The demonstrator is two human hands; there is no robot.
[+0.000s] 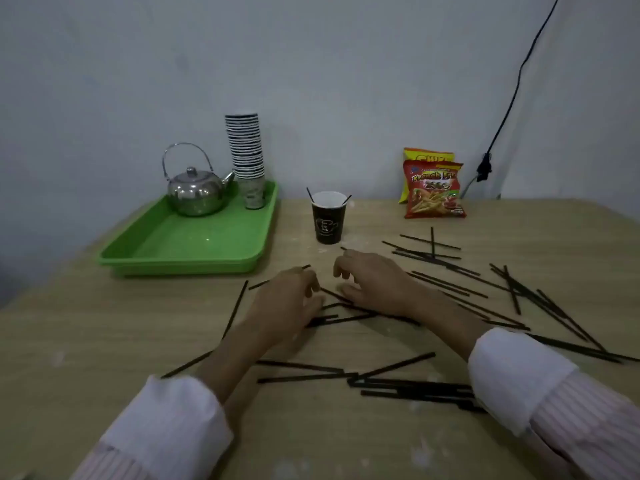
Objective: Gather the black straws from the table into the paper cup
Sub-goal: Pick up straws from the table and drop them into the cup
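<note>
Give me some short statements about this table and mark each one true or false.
The paper cup stands upright on the table, outside the green tray. True.
The cup holds no straw. False: two straw ends stick out of it.
The kettle stands on the tray. True.
The snack bags stand left of the cup. False: the snack bags stand to its right.
Many black straws lie loose on the table. True.

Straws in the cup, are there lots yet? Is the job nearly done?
Not nearly. Only two straw tips poke out of the paper cup. The left hand and right hand reach over the middle straws; I cannot tell if they grip any. Many black straws lie scattered on the table.
</note>
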